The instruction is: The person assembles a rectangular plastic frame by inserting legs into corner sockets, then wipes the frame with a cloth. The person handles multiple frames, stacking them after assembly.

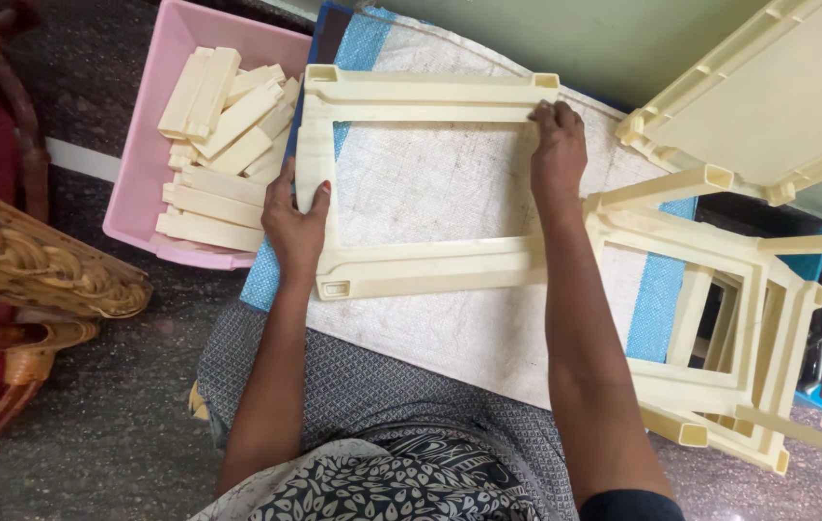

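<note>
- The cream plastic frame [421,178] lies flat on a woven sack [450,328] spread over the person's lap and the floor.
- Left hand [295,224] clasps the frame's left rail, fingers wrapped round the edge; right hand [558,154] presses on the top right corner, fingers curled down on the rail.
- The frame looks light, stiff and smooth, likely a bit slippery; the side rails look like the safest hold, since thin bars could flex.
- Left, a pink tub [150,145] holds cream slats [223,145], close to the left hand.
- Right, stacked frames [720,357] touch the sack's edge and crowd the right hand; a cream panel [778,96] leans beyond.
</note>
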